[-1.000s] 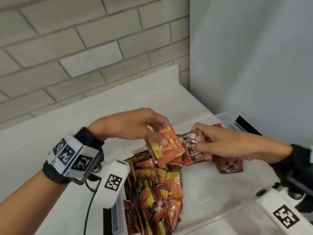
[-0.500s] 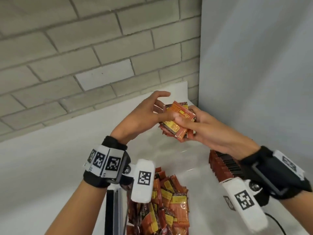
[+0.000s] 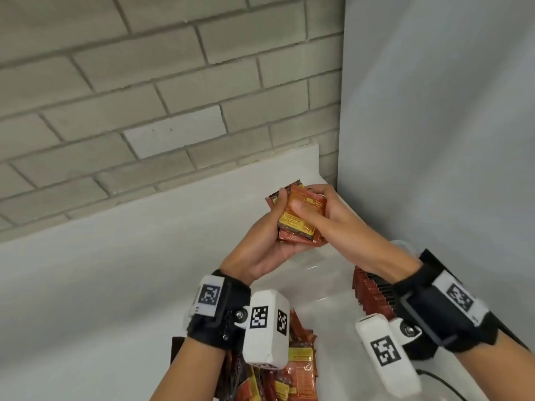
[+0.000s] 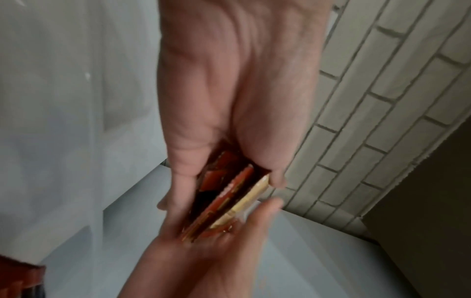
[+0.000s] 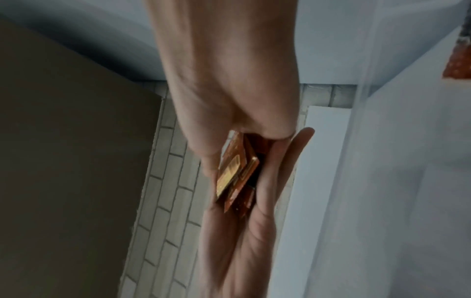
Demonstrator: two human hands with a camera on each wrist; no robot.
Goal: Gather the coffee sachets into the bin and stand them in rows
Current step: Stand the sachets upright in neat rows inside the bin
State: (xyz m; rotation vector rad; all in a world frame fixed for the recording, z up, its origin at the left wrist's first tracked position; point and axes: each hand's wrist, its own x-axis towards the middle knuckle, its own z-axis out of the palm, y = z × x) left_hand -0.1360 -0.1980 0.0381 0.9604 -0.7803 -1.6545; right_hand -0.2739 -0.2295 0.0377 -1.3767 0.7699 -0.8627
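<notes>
You see glossy foil coffee sachets (image 3: 298, 219), orange and yellow, catching the light. The bin (image 3: 318, 287) is clear, smooth plastic. The desk (image 3: 101, 285) looks matt white and smooth. Behind it stands a rough, matt grey brick wall (image 3: 144, 96). The wrist straps (image 3: 428, 308) are black cloth.

My head view: even, soft light on the brick wall (image 3: 150, 91); my wrist views dim, motion-blurred, edges bowed.
</notes>
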